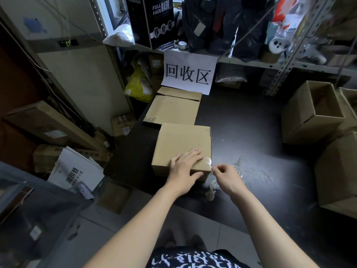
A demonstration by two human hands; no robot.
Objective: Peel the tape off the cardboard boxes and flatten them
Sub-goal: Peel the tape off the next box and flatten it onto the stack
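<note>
A closed cardboard box (179, 144) stands near the front left of a dark table (251, 136). My left hand (185, 169) lies flat on the box's near right top, fingers spread, holding it down. My right hand (226, 176) sits just right of the box's near corner and pinches the end of a clear tape strip (208, 163) that runs over that corner. Crumpled clear tape (212, 185) lies on the table under and beside my right hand.
A flattened cardboard box (172, 111) lies behind, under a paper sign (188, 74). Open cardboard boxes (313, 113) stand stacked at the table's right. Shelves with bags and a black mask box (152, 20) rise behind. Cartons and a white bag (75, 171) crowd the floor at left.
</note>
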